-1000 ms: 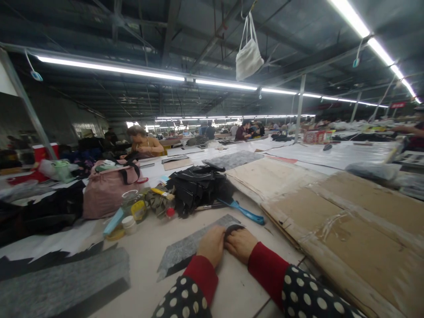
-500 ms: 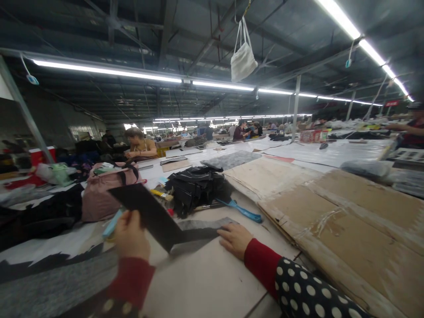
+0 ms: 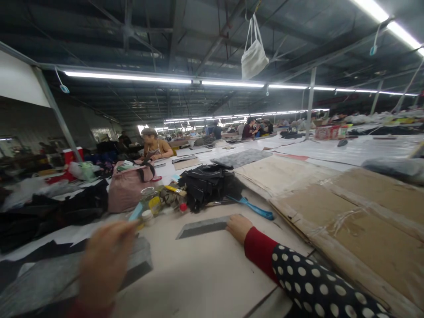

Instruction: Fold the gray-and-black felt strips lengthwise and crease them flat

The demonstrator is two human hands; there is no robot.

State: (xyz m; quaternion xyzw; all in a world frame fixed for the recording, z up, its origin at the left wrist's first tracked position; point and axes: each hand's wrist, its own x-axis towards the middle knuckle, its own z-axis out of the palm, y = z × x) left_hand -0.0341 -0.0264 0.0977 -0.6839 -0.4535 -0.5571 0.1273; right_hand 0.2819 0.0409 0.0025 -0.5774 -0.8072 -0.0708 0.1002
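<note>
Felt strip point(image 3: 202, 227), gray and tapered, lies flat under right hand point(image 3: 239, 228); blurred left hand's point(image 3: 104, 260) grip unclear.

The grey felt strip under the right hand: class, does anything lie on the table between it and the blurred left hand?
Nothing visible does. The right hand rests on the end of the grey felt strip; only bare tabletop separates the strip from the left hand, which is over the grey felt stack.
</note>
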